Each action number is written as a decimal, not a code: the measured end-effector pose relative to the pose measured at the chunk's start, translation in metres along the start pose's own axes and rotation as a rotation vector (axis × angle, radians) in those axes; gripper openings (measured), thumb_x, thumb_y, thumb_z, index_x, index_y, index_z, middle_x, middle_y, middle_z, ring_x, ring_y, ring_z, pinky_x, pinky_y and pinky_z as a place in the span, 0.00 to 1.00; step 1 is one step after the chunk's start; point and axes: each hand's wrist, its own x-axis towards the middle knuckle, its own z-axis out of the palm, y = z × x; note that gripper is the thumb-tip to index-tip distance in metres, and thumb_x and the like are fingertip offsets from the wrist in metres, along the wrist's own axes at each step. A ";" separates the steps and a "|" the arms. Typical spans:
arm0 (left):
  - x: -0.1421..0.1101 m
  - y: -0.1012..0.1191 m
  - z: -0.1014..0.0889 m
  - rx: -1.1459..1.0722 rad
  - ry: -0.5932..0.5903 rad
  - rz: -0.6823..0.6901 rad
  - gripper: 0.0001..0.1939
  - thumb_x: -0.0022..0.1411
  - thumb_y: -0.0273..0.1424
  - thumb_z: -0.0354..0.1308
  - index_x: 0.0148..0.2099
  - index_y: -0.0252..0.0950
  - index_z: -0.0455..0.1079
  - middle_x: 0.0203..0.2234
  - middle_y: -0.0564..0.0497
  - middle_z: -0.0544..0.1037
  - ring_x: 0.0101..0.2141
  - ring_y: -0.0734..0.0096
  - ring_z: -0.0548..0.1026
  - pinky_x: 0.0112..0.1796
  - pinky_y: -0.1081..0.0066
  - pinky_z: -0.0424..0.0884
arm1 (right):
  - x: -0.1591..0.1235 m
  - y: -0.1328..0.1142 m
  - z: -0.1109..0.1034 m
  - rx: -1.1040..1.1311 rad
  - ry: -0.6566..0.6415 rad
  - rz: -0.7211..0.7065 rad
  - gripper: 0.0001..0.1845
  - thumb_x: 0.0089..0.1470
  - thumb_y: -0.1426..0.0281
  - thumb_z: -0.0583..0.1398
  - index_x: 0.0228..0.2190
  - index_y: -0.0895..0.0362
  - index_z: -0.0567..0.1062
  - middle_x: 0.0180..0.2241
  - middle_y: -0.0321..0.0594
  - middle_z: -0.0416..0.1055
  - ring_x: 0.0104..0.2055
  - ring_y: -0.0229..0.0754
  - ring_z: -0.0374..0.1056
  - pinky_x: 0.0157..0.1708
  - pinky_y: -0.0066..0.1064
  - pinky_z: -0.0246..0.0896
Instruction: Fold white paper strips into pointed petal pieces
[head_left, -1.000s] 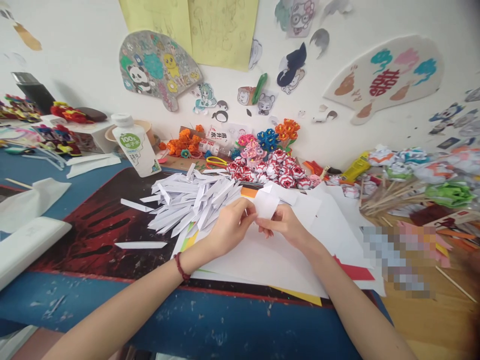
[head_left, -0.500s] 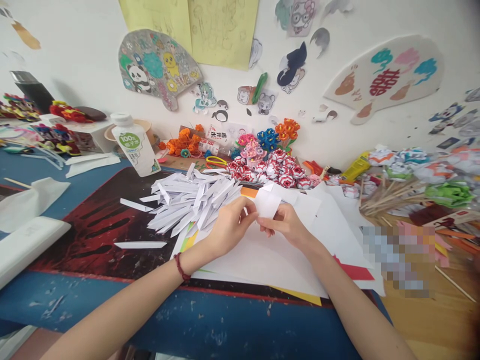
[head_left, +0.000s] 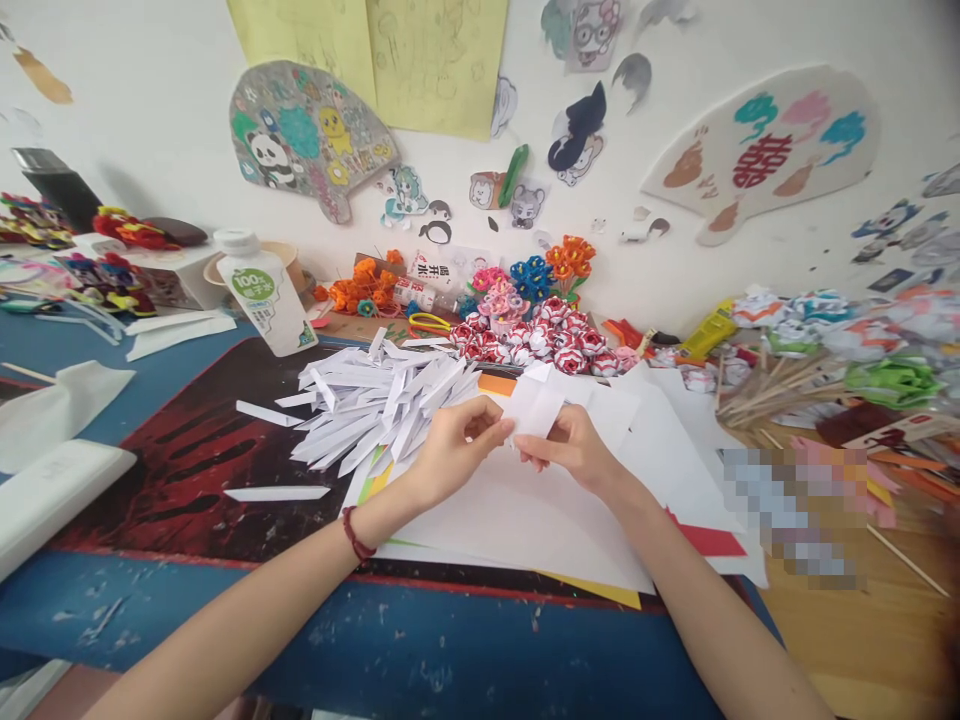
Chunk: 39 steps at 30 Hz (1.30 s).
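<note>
Between my two hands is a small piece of white paper (head_left: pixel 538 408), raised a little above the large white sheets (head_left: pixel 517 520). My left hand (head_left: pixel 466 445) pinches its left edge between thumb and fingertips. From the other side my right hand (head_left: pixel 574 447) grips the lower right of the paper, its thumb in front and some fingers hidden behind it. Just left of my left hand lies a heap of folded white paper strips (head_left: pixel 390 395). One single folded strip (head_left: pixel 277 494) rests apart on the dark mat (head_left: pixel 195 500).
A white bottle (head_left: pixel 266 295) stands behind the heap. Red-and-white paper flowers (head_left: pixel 555 340) and orange flowers (head_left: pixel 367 285) line the wall. Flowers on wooden sticks (head_left: pixel 772 375) lie at right. A white oblong object (head_left: pixel 67 500) sits at left on the blue table (head_left: pixel 375 640).
The paper's free left part has swung slightly down and left toward my left fingertips. Both hands keep their grip, and the whole view has shifted slightly.
</note>
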 end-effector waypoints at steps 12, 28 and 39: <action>-0.003 0.001 0.000 0.104 0.001 0.056 0.15 0.67 0.35 0.48 0.29 0.34 0.65 0.21 0.55 0.70 0.21 0.79 0.64 0.26 0.76 0.59 | -0.001 -0.001 0.001 -0.018 0.008 0.005 0.10 0.49 0.66 0.65 0.25 0.62 0.76 0.21 0.38 0.71 0.19 0.35 0.64 0.19 0.27 0.59; -0.004 0.002 0.003 0.188 -0.002 0.072 0.13 0.66 0.34 0.50 0.30 0.34 0.66 0.19 0.56 0.70 0.22 0.78 0.66 0.27 0.76 0.59 | 0.001 0.003 0.003 -0.014 0.113 0.022 0.11 0.45 0.65 0.68 0.24 0.61 0.75 0.19 0.35 0.68 0.20 0.35 0.63 0.20 0.27 0.60; -0.007 0.006 0.007 0.114 -0.108 0.021 0.15 0.67 0.37 0.48 0.31 0.34 0.65 0.22 0.53 0.72 0.25 0.76 0.69 0.27 0.75 0.62 | 0.002 0.003 0.003 -0.004 0.242 -0.039 0.13 0.45 0.63 0.67 0.22 0.61 0.75 0.16 0.35 0.66 0.19 0.35 0.60 0.18 0.28 0.58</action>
